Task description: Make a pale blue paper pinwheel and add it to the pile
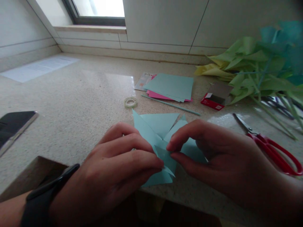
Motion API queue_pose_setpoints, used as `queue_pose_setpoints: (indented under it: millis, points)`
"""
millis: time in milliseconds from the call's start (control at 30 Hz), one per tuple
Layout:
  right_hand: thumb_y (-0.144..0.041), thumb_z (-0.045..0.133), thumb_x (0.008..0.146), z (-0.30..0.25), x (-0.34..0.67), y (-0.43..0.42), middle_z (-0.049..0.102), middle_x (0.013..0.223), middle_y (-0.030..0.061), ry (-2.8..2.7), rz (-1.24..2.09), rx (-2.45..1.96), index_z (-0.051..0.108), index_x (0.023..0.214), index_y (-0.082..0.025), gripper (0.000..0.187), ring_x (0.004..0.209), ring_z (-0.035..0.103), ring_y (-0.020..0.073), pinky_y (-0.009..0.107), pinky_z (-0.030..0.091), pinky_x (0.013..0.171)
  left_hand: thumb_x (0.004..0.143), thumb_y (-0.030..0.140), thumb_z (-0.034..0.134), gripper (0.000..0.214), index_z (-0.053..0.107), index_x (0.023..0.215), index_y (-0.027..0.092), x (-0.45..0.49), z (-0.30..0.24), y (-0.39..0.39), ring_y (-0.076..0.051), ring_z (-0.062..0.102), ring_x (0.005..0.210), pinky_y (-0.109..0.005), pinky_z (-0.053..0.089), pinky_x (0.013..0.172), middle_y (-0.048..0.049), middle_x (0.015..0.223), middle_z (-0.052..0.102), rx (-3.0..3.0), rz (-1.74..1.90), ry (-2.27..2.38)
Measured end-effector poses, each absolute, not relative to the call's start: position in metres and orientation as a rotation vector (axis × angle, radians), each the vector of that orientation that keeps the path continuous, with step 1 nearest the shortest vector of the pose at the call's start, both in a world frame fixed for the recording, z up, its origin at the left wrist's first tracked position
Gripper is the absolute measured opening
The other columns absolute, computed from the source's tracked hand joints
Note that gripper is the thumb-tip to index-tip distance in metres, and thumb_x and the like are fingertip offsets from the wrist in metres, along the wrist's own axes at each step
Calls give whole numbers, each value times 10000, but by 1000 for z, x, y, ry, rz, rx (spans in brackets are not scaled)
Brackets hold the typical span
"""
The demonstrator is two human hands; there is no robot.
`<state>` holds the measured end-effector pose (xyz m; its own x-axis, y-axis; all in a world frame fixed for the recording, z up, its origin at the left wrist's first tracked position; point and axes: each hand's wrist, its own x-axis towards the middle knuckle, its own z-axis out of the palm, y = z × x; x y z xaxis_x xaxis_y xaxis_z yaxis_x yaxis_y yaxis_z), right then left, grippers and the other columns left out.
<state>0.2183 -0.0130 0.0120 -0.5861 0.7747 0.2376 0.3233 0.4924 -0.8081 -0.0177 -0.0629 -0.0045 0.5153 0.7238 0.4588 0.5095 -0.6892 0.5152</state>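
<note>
A light blue-green sheet of paper (159, 121), cut inward from its corners, lies near the front edge of the counter. My left hand (118, 160) is closed on a flap at the paper's near left side, its fingertips pressed together near the middle. From the right, my right hand (213, 154) pinches another edge of the same paper between thumb and index finger, close to the centre. Some flaps stand up off the counter. The fingers hide part of the paper's left and right sides.
Behind the paper are a tape roll (130, 102), a thin green stick (170, 105) and stacked coloured sheets (172, 85). Red-handled scissors (272, 148), a red box (215, 97) and paper flowers (255, 60) lie right. A phone (14, 126) and printed sheet (40, 66) lie left.
</note>
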Motion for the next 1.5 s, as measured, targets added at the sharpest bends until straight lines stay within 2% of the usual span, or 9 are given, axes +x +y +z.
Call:
queue_pose_setpoints:
  millis: [567, 733, 1233, 1433, 1500]
  points:
    - [-206, 710, 835, 12, 213, -15, 715, 742, -19, -2175, 975, -868, 663, 836, -251, 65, 614, 648, 140, 255, 527, 556, 934, 125, 664, 170, 669, 1072, 226, -16, -5, -63, -161, 542, 964, -291, 463, 866, 15, 972, 707, 2443, 991, 1058]
    - [-151, 695, 817, 17, 216, -16, 696, 716, -36, -2228, 946, -869, 659, 832, -218, 77, 594, 625, 103, 210, 489, 533, 915, 97, 679, 196, 672, 1072, 213, -17, -6, -63, -162, 544, 948, -291, 462, 853, 8, 960, 708, 2448, 1001, 1038]
    - [-123, 700, 822, 15, 216, -16, 694, 764, -46, -2239, 916, -761, 669, 858, -212, 101, 666, 640, 84, 188, 511, 600, 880, 57, 687, 256, 639, 1057, 236, -17, -6, -63, -155, 552, 927, -296, 453, 852, 33, 945, 705, 2441, 973, 1050]
    - [-156, 705, 838, 12, 218, -16, 703, 796, -34, -2272, 925, -736, 673, 901, -224, 99, 688, 651, 95, 189, 527, 607, 904, 144, 672, 343, 570, 1213, 253, -15, -7, -62, -159, 539, 980, -299, 441, 876, 28, 1035, 703, 2425, 930, 1145]
    - [-154, 704, 835, 12, 218, -16, 705, 799, -33, -2273, 919, -741, 674, 904, -228, 105, 689, 652, 96, 185, 526, 598, 911, 159, 658, 305, 582, 1188, 261, -13, -5, -62, -165, 528, 979, -304, 443, 863, 28, 1028, 695, 2404, 885, 1151]
